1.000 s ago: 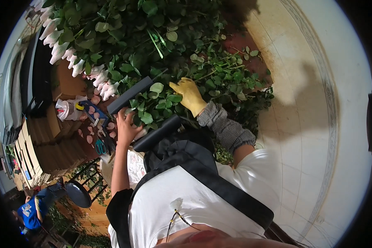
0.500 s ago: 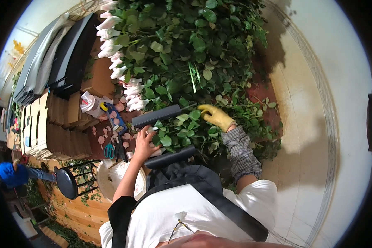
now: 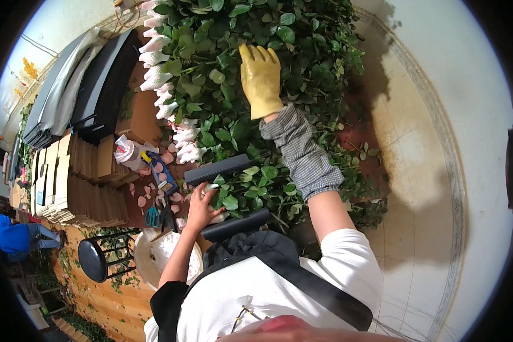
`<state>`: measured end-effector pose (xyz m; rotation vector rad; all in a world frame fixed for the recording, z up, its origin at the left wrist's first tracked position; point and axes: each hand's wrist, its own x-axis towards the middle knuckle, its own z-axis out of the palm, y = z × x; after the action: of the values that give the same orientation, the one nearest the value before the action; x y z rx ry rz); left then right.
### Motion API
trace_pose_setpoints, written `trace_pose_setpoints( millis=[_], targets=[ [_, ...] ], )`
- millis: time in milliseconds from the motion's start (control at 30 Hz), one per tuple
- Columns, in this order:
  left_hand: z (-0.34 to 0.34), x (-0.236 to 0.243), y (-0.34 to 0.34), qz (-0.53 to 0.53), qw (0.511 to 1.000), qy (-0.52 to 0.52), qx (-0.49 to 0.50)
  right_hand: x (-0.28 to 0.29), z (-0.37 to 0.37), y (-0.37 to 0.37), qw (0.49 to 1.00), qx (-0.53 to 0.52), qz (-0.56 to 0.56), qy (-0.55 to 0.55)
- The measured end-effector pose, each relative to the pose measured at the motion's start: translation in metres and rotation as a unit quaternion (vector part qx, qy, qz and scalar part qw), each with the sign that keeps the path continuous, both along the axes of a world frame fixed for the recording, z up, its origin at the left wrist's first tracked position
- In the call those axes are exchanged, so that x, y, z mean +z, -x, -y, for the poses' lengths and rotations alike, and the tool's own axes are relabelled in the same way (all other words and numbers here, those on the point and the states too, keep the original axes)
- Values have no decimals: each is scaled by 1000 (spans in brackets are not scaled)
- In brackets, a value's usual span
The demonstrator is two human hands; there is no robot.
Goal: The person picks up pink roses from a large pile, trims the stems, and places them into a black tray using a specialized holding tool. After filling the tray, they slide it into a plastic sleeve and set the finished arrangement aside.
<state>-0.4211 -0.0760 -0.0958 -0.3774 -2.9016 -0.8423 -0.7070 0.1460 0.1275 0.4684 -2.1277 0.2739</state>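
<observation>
My bare left hand (image 3: 199, 210) is at the flower end of a small bunch of leafy rose stems (image 3: 256, 189), thumb and fingers apart. White-wrapped rose heads (image 3: 218, 218) show beside its fingers. The bunch lies between two dark padded bars, a far one (image 3: 218, 169) and a near one (image 3: 235, 224). My right hand (image 3: 261, 80), in a yellow glove with a checked sleeve above it, is over the big heap of rose stems (image 3: 302, 68). Its fingers are spread among the leaves, and nothing shows in them.
Pale netted rose heads (image 3: 154, 58) line the heap's left edge. Left of the bars lie loose petals (image 3: 142, 200), teal-handled scissors (image 3: 152, 216) and a blue tool (image 3: 162, 174). Cardboard stacks (image 3: 85, 182), a white-lined bucket (image 3: 159, 251) and a black stool (image 3: 93, 260) stand farther left, with a person in blue (image 3: 12, 235) beyond.
My right hand has moved from the stem end of the small bunch, far and to the left, onto the big heap. My left hand has stayed near the rose heads.
</observation>
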Motion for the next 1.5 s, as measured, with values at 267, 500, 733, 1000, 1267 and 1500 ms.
trace_pose_setpoints(
  millis=[267, 500, 733, 1000, 1267, 1500],
  targets=[
    [-2, -6, 3, 9, 1000, -28, -3, 38, -10, 1, 997, 65, -11, 50],
    [-2, -4, 3, -8, 999, -36, 0, 143, -5, 83, 969, 84, -212, 97],
    [-13, -1, 15, -6, 999, -30, -22, 199, -33, 207, 982, -126, -135, 37],
    [-2, 2, -1, 3, 1000, -26, 4, 147, -15, 182, 967, -41, -251, 35],
    [1, -9, 1, -15, 999, -29, 8, 141, -72, 134, 995, 7, -92, -47],
    [2, -12, 0, -24, 999, -40, 20, 122, -73, 15, 961, 142, -165, -171]
  ],
)
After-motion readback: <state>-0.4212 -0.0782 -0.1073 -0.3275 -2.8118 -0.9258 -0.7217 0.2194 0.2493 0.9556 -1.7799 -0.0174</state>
